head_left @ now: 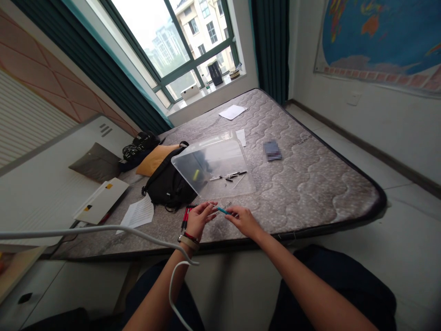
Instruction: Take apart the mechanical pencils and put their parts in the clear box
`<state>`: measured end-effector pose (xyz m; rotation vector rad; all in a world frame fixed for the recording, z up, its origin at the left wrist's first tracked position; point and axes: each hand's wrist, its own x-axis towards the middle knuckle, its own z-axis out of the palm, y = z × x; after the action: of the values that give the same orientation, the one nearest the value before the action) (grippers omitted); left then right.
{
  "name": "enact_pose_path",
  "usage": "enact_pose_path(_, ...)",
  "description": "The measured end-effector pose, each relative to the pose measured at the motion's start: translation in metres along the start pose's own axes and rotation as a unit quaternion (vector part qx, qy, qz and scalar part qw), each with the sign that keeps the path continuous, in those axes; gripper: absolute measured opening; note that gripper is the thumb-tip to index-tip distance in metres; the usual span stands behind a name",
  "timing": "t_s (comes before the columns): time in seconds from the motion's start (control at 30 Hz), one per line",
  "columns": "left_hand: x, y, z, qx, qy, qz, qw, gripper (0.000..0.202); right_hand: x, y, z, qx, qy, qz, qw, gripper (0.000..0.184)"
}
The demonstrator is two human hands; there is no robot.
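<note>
A slim teal pen (pixel 222 210) spans the gap between my two hands, just above the mattress's near edge. My right hand (pixel 245 221) pinches its right end between thumb and fingertips. My left hand (pixel 200 219), with a watch and a red band at the wrist, has closed fingers around the pen's left end, which is partly hidden. Several red and black pens (pixel 186 217) lie beside my left hand. Beyond my hands, a clear plastic box (pixel 220 158) holds loose pen parts (pixel 229 177), dark and pale, and a small yellow-green item (pixel 196 174).
A black bag (pixel 168 184) leans against the box's left side. Printed paper (pixel 139 211) and a white carton (pixel 101 200) lie further left. On the mattress (pixel 310 184), a blurred dark item (pixel 272 151) lies right of the box. A grey cable-like arm (pixel 138 232) crosses my left forearm.
</note>
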<state>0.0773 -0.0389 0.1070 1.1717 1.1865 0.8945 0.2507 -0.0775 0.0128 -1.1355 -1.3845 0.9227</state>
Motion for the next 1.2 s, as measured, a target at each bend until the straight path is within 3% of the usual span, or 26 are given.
enact_pose_path(0.3,0.000,-0.004,0.005,0.012,0.002,-0.010,1.000,0.041,-0.003,0.002,-0.001,-0.038,-0.010,-0.018,0.999,0.020)
enact_pose_path(0.67,0.000,-0.003,0.012,0.066,0.028,0.024,0.997,0.044,-0.005,0.002,0.000,-0.058,-0.019,-0.035,0.998,0.021)
enact_pose_path(1.2,-0.001,-0.003,0.023,0.066,0.018,0.034,0.997,0.038,-0.002,0.003,0.000,-0.005,0.038,0.000,0.999,0.016)
